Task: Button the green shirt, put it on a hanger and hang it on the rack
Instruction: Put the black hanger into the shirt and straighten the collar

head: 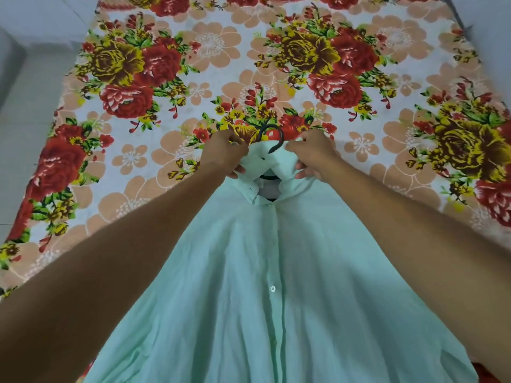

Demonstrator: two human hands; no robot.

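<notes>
The pale green shirt (249,286) lies front up along the middle of the bed, its placket closed with buttons running down the centre. A black hanger (272,139) sits inside the neck, its hook sticking out past the collar and part of its bar showing in the neck opening. My left hand (225,153) grips the left side of the collar. Across from it, my right hand (313,156) pinches the right side of the collar, thumb and fingers on the fabric. Both hands flank the hook.
A floral bedsheet (193,78) with red and yellow roses covers the bed. Pale floor tiles (30,87) lie beyond its left edge. A bit of red fabric (486,373) shows at the bottom right corner. No rack is in view.
</notes>
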